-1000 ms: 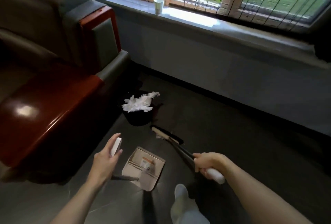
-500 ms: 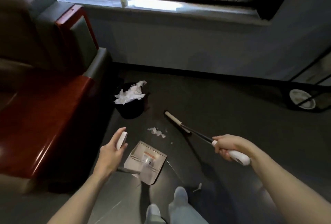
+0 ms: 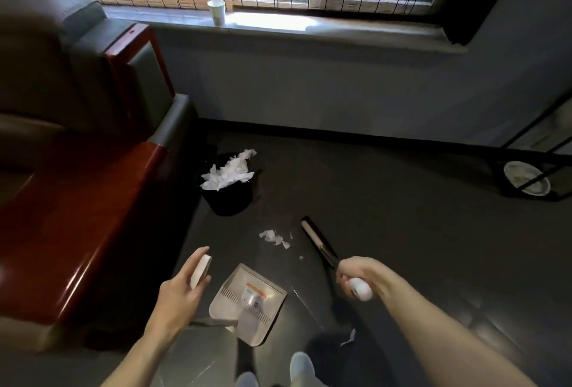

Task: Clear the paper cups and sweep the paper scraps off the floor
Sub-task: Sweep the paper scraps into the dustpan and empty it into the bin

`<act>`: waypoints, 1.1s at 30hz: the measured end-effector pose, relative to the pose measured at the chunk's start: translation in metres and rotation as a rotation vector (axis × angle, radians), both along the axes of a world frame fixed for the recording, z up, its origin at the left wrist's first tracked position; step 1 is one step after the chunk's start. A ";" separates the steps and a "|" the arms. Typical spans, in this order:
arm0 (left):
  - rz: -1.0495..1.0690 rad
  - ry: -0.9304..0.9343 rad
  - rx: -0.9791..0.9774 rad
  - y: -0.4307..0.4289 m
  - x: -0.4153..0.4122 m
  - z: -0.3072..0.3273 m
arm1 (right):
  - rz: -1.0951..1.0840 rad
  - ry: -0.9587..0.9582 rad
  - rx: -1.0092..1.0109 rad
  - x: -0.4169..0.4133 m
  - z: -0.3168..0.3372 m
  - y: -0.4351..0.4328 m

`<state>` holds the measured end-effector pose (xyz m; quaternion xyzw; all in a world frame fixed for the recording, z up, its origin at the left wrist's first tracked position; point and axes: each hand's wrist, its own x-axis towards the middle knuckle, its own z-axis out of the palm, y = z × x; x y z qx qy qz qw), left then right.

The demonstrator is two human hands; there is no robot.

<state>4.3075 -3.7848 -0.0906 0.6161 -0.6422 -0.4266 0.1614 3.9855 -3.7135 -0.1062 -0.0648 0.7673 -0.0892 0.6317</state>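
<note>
White paper scraps (image 3: 274, 238) are pictured on the dark, glossy floor (image 3: 402, 231), between the dustpan (image 3: 247, 303) and a black bin (image 3: 230, 200) heaped with crumpled tissue (image 3: 229, 171). The flat, grey plastic dustpan, ridged along two edges, is set with its mouth apparently turned toward the scraps so that they can be swept in. Its upright white handle (image 3: 201, 270) is pinched between thumb and fingers of the left hand (image 3: 181, 293). The broom (image 3: 317, 241) is gripped at its white end by the right hand (image 3: 356, 275), fingers curled tight, and its slim head is laid just beside the scraps. A further scrap (image 3: 348, 338) lies near the feet. One paper cup (image 3: 217, 16) stands uncollected on the windowsill (image 3: 356, 30).
</note>
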 end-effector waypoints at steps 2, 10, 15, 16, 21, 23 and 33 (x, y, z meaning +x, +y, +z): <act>-0.019 0.007 -0.005 -0.006 0.003 0.000 | -0.142 -0.097 0.001 0.014 0.006 -0.003; -0.257 0.032 0.008 -0.042 0.024 0.007 | -0.654 -0.250 -0.083 0.036 0.047 0.035; -0.479 0.053 0.014 -0.040 0.048 0.014 | -0.785 -0.163 -0.113 0.102 0.044 0.090; -0.514 0.039 0.008 -0.039 0.052 0.014 | -0.798 -0.140 -0.100 0.114 0.043 0.104; -0.622 0.004 -0.028 -0.030 0.066 0.010 | -0.875 0.004 -0.068 0.162 0.034 0.167; -0.640 -0.013 -0.042 -0.027 0.070 0.008 | -0.899 0.017 -0.051 0.174 0.026 0.183; -0.680 -0.061 -0.028 -0.030 0.106 -0.006 | -1.156 -0.093 -0.172 0.238 0.005 0.131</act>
